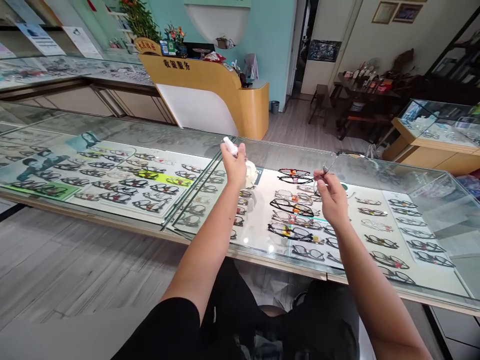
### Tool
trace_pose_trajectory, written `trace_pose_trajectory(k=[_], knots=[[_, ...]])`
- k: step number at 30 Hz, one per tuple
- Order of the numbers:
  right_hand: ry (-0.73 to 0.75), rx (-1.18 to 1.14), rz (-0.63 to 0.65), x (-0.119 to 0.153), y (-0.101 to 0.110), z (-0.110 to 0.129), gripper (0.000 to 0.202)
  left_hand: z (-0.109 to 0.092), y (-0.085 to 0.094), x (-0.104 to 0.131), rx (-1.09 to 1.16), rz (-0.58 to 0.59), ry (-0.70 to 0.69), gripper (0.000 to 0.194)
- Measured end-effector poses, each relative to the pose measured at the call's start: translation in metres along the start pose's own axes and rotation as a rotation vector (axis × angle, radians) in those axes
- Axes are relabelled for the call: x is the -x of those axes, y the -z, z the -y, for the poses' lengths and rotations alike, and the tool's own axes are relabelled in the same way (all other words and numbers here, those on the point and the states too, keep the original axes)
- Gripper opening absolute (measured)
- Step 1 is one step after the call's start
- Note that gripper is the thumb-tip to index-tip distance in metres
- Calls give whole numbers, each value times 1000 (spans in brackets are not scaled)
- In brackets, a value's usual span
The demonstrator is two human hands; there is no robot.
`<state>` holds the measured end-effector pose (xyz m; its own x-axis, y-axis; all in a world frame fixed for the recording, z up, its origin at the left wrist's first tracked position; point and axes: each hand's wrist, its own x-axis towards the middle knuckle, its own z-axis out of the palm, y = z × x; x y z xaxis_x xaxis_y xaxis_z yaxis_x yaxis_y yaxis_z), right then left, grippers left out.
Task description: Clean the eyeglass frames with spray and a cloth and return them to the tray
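A thin-framed pair of glasses (315, 188) is held above the tabletop (273, 153), right of its middle, pinched between the thumb and fingers of the right hand (333, 196). That forearm slants up and inward from the near edge. The left hand (235, 165), its arm stretched toward the far edge, closes its fingers around a small white bottle (230, 146), nozzle up and tilted; a pale, soft-looking bundle (251, 173) shows beside its palm, partly hidden.

Under the glass, the display case (258, 240) holds rows of eyeglass frames (291, 206), many with colored tags, between the forearms and toward the right end. Left of the seam, more frames lie on a white tray (165, 212), with a green card (45, 189) near the front edge.
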<state>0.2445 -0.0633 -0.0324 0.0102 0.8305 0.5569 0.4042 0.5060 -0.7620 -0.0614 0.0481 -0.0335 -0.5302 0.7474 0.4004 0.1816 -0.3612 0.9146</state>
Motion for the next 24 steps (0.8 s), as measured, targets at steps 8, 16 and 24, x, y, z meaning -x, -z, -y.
trace_pose_trajectory(k=[8, 16, 24], knots=[[-137, -196, 164, 5, -1, 17, 37, -52, -25, 63, 419, 761, 322, 65], [-350, -457, 383, 0, 5, 28, 38, -62, -26, 76, 631, 1011, 632, 44], [-433, -545, 461, 1, 9, 30, 38, -69, -26, 76, 513, 1014, 648, 87]])
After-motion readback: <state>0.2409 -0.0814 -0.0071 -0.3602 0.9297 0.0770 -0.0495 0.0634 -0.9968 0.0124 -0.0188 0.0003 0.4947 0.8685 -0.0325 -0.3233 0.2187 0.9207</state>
